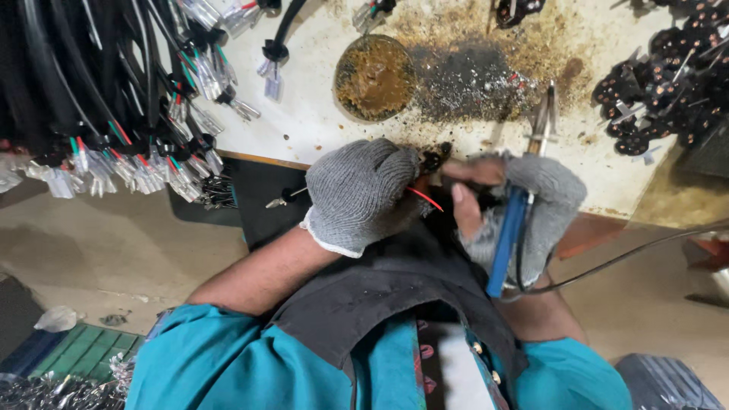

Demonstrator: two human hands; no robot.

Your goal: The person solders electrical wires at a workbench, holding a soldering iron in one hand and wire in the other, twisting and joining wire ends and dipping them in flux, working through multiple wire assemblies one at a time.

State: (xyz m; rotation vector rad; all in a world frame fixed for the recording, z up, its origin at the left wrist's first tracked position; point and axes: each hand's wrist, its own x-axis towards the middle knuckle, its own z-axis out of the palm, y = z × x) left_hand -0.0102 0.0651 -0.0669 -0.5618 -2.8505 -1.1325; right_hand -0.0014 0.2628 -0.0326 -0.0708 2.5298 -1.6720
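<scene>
At frame centre, a gloved left hand [363, 194] pinches a small black connector [434, 159] with red wire at the table [319, 125] edge; the right hand [524, 212] grips a blue soldering iron [510, 228].

Stained white workbench [319, 125] top, tan dusty floor [99, 250] below, even overhead light

The left hand [363, 193] hides most of the small black part [434, 159] it grips, the wire bundle [91, 83] runs off the left edge, and the right hand [524, 216] is blurred.
</scene>
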